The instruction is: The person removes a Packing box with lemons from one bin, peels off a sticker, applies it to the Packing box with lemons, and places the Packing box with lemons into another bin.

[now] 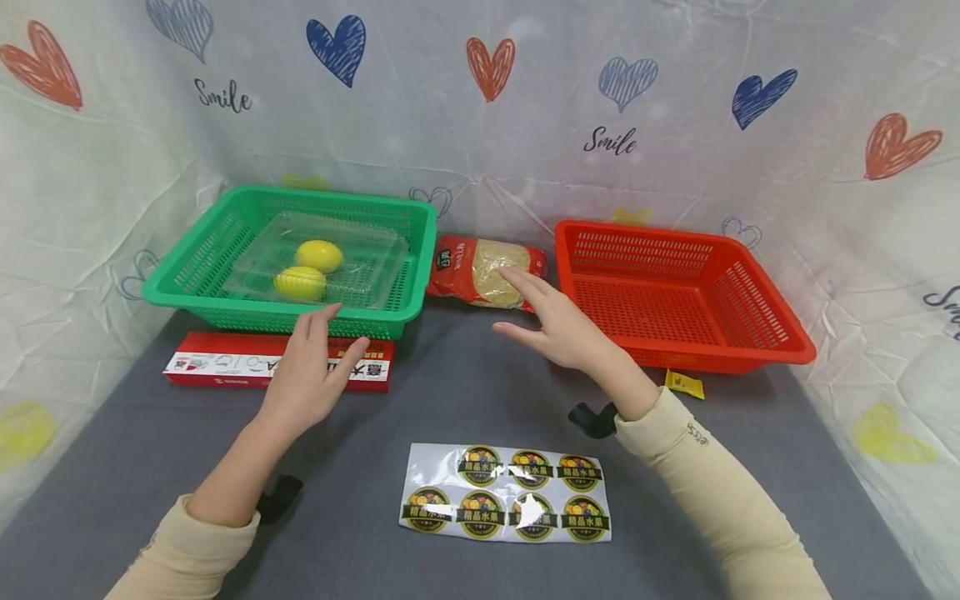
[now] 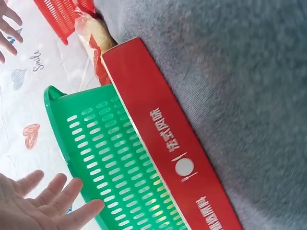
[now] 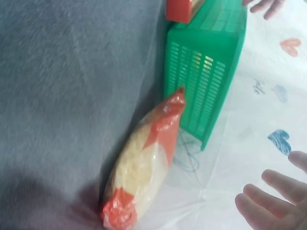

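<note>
My left hand [image 1: 330, 337] hovers open, fingers spread, over a long red box [image 1: 217, 367] that lies against the front of a green basket [image 1: 202, 254]. The left wrist view shows that hand [image 2: 43, 203] empty beside the basket wall [image 2: 110, 158] and the box [image 2: 168, 143]. In the basket a clear plastic clamshell [image 1: 367, 267] holds two lemons [image 1: 318, 254]. My right hand [image 1: 536, 312] is open, its fingers reaching toward a red and clear bag of noodles [image 1: 480, 271]. In the right wrist view the hand [image 3: 276, 201] is apart from the bag [image 3: 144, 167].
An empty red basket [image 1: 675, 308] stands at the right, with a small yellow tag [image 1: 684, 384] at its front. A sheet of round stickers [image 1: 506, 492] lies on the grey cloth near me. White sheeting printed with hearts walls in the back and both sides.
</note>
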### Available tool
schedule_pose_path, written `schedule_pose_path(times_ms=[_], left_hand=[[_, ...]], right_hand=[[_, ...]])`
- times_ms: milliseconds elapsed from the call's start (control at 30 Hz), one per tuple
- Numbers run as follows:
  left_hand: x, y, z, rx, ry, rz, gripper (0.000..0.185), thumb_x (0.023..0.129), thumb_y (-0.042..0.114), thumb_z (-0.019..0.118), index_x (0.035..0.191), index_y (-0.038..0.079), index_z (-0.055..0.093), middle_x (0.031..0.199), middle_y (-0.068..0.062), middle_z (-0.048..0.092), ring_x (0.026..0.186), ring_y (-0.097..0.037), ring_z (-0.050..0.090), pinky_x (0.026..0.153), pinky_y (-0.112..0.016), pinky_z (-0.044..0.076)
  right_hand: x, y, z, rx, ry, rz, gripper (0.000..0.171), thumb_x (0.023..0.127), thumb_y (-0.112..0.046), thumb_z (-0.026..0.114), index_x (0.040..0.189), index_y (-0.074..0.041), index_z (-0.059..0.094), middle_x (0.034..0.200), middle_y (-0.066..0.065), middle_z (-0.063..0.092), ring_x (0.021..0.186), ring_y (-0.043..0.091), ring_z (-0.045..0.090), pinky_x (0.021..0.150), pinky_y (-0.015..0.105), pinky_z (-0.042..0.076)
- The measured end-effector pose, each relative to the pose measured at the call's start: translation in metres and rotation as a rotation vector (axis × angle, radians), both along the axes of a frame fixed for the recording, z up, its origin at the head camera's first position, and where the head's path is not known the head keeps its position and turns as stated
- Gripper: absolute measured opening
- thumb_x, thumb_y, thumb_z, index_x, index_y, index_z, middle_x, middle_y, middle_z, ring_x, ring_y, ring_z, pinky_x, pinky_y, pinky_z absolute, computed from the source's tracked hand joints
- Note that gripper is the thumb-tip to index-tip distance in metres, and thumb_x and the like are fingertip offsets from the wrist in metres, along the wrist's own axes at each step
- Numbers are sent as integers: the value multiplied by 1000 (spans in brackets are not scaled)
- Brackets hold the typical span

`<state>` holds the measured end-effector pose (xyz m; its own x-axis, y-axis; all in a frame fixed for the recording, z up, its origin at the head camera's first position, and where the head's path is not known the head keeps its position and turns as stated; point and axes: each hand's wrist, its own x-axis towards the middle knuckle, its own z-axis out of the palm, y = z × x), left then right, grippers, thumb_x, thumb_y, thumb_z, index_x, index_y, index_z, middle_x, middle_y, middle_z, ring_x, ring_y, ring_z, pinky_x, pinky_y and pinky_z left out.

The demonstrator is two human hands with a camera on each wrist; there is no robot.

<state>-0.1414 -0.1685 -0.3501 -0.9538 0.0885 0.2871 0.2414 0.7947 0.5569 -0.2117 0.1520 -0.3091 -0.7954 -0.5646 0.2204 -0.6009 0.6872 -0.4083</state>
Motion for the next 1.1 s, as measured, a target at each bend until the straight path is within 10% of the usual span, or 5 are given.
schedule_pose_path(times_ms=[633,1100], left_hand=[[-8,-15,-10,284,-229,31,60,97,40,38,136,-6,32,133,-26,41,117,-39,44,89,-53,40],[-26,-7,-8,973,-421,160,53,97,37,38,133,-2,35,136,-19,40,120,-24,47,92,-30,42]], right_hand=[[-24,-59,-9,-78,-95,62,69,88,-43,56,145,-15,27,146,2,31,132,19,29,105,40,27],[-35,-101,-20,-295,-215,108,63,89,-31,60,142,-10,32,139,10,41,122,21,44,97,35,39]])
